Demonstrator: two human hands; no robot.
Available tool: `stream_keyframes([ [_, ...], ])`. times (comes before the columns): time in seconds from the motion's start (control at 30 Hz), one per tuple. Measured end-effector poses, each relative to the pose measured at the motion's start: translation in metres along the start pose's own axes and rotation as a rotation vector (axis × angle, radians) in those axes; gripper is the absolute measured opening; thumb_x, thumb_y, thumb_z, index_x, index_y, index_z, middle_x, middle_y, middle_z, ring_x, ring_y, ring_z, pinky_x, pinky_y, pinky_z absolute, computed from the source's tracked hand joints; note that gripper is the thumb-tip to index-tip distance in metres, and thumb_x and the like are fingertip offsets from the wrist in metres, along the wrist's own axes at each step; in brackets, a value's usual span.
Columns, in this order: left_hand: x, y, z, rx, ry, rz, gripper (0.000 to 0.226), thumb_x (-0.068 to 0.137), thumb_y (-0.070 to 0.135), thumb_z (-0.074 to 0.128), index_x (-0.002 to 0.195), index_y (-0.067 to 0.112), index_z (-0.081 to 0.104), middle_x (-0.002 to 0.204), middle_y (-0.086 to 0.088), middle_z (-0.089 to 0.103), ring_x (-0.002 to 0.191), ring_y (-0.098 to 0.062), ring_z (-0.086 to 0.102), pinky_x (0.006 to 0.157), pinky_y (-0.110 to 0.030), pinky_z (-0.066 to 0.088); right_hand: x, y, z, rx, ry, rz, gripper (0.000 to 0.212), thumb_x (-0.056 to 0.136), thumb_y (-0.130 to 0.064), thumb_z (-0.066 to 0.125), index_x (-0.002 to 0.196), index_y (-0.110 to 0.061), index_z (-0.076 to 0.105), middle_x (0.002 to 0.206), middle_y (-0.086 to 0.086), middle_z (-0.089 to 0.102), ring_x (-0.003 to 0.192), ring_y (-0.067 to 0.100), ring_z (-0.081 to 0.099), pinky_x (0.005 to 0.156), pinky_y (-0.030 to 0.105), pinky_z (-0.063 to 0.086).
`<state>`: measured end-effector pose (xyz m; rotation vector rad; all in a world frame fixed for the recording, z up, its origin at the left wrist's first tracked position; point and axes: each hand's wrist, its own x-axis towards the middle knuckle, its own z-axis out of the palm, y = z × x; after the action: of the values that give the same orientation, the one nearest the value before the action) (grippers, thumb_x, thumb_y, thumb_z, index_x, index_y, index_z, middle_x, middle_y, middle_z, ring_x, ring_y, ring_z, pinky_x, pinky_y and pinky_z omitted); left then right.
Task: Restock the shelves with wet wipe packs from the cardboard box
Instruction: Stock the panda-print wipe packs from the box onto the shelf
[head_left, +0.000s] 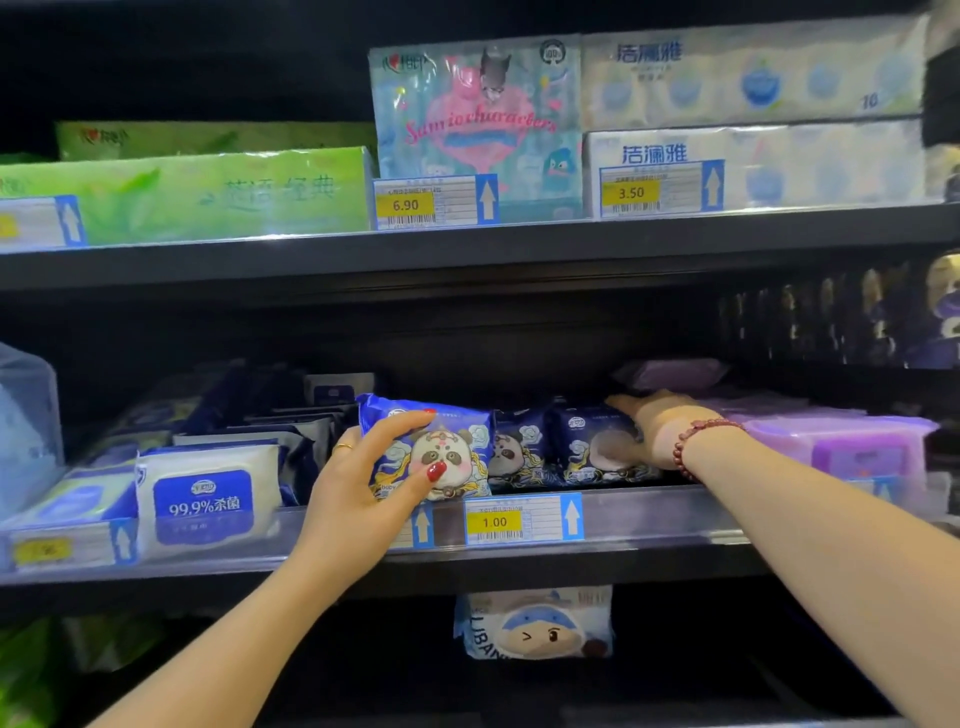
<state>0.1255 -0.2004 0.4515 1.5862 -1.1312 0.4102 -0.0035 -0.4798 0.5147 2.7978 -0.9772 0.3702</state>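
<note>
My left hand (363, 483) grips a blue wet wipe pack with a panda picture (452, 441), holding it upright at the front of the middle shelf (649, 519). Thumb lies across the pack's face, fingers wrap its left edge and top. To its right stand two darker panda packs (566, 449) in a row. My right hand (657, 428), a red bead bracelet on its wrist, lies flat with straight fingers against the right side of those packs, reaching into the shelf. The cardboard box is out of view.
White and blue 99.9% wipe packs (208, 501) stand left of my left hand. Purple wipe packs (841, 441) lie right of my right hand. Tissue bundles (478, 124) fill the upper shelf. A price tag reading 1.00 (519, 519) sits on the shelf rail. Another pack (535, 623) hangs below.
</note>
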Motion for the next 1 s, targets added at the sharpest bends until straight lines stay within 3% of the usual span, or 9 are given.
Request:
stream_keyframes([
  [0.17, 0.000, 0.010, -0.003, -0.029, -0.025, -0.042, 0.054, 0.087, 0.023, 0.068, 0.099, 0.072, 0.049, 0.114, 0.019, 0.045, 0.107, -0.001, 0.055, 0.065, -0.017, 0.056, -0.028, -0.028, -0.025, -0.131, 0.311, 0.034, 0.047, 0.087, -0.044, 0.058, 0.126, -0.019, 0.050, 0.120, 0.008, 0.061, 0.106, 0.028, 0.060, 0.073, 0.032, 0.047],
  [0.23, 0.001, 0.013, -0.006, -0.071, -0.012, -0.051, 0.050, 0.086, 0.020, 0.069, 0.103, 0.065, 0.054, 0.119, 0.014, 0.050, 0.109, -0.006, 0.058, 0.069, -0.023, 0.058, -0.038, -0.041, -0.032, 0.114, 0.373, -0.082, 0.046, 0.086, -0.048, 0.060, 0.121, -0.018, 0.057, 0.115, 0.006, 0.065, 0.101, 0.024, 0.062, 0.076, 0.030, 0.048],
  [0.37, -0.001, 0.025, -0.013, -0.275, 0.042, -0.078, 0.040, 0.085, 0.015, 0.070, 0.114, 0.040, 0.061, 0.117, 0.014, 0.060, 0.103, 0.002, 0.063, 0.068, -0.018, 0.056, -0.061, -0.084, -0.042, 1.038, -0.094, -0.286, 0.064, 0.077, -0.050, 0.071, 0.127, -0.013, 0.056, 0.108, 0.002, 0.066, 0.088, 0.009, 0.064, 0.071, 0.022, 0.053],
  [0.5, -0.005, 0.034, -0.021, -0.308, 0.050, -0.068, 0.039, 0.084, 0.018, 0.071, 0.116, 0.037, 0.061, 0.114, 0.017, 0.061, 0.101, 0.003, 0.063, 0.069, -0.015, 0.053, -0.065, -0.119, -0.031, 1.290, -0.296, -0.322, 0.041, 0.074, -0.029, 0.080, 0.107, -0.008, 0.067, 0.101, 0.007, 0.073, 0.088, 0.016, 0.065, 0.079, 0.031, 0.049],
  [0.57, -0.005, 0.034, -0.029, -0.276, 0.022, -0.073, 0.041, 0.085, 0.017, 0.070, 0.117, 0.039, 0.059, 0.119, 0.013, 0.060, 0.100, 0.002, 0.063, 0.070, -0.016, 0.054, -0.064, -0.128, -0.029, 1.406, -0.291, -0.285, 0.033, 0.074, -0.019, 0.080, 0.102, -0.006, 0.069, 0.097, 0.007, 0.074, 0.085, 0.015, 0.070, 0.071, 0.027, 0.055],
  [0.7, -0.006, 0.023, -0.053, -0.070, 0.007, -0.061, 0.055, 0.086, 0.026, 0.070, 0.125, 0.055, 0.043, 0.123, 0.017, 0.054, 0.107, 0.000, 0.060, 0.080, -0.023, 0.056, -0.066, -0.139, -0.031, 1.432, -0.182, -0.270, 0.027, 0.073, -0.013, 0.080, 0.096, -0.003, 0.070, 0.086, 0.006, 0.074, 0.065, 0.008, 0.066, 0.049, 0.016, 0.044],
  [0.83, -0.025, -0.004, -0.080, 0.347, 0.062, -0.066, 0.039, 0.086, 0.028, 0.070, 0.118, 0.040, 0.051, 0.111, 0.015, 0.058, 0.103, -0.001, 0.054, 0.084, -0.018, 0.045, -0.054, -0.152, -0.026, 1.379, 0.018, -0.114, 0.038, 0.067, -0.016, 0.085, 0.098, -0.005, 0.067, 0.095, 0.005, 0.073, 0.087, 0.018, 0.069, 0.068, 0.028, 0.054],
  [0.9, -0.037, -0.023, -0.089, 0.451, 0.034, -0.082, 0.027, 0.085, 0.030, 0.070, 0.111, 0.032, 0.061, 0.106, 0.013, 0.063, 0.103, -0.008, 0.056, 0.091, -0.031, 0.048, -0.046, -0.160, -0.020, 1.361, 0.055, -0.038, 0.044, 0.063, -0.019, 0.087, 0.099, -0.005, 0.065, 0.097, 0.007, 0.071, 0.090, 0.020, 0.067, 0.076, 0.034, 0.055],
  [1.0, -0.043, -0.036, -0.093, 0.483, 0.069, -0.094, 0.011, 0.081, 0.035, 0.073, 0.084, 0.037, 0.063, 0.080, 0.013, 0.061, 0.084, -0.011, 0.057, 0.084, -0.043, 0.049, -0.040, -0.175, -0.015, 1.254, 0.059, 0.009, 0.050, 0.061, -0.026, 0.088, 0.098, -0.006, 0.062, 0.099, 0.007, 0.067, 0.091, 0.021, 0.065, 0.083, 0.039, 0.055],
])
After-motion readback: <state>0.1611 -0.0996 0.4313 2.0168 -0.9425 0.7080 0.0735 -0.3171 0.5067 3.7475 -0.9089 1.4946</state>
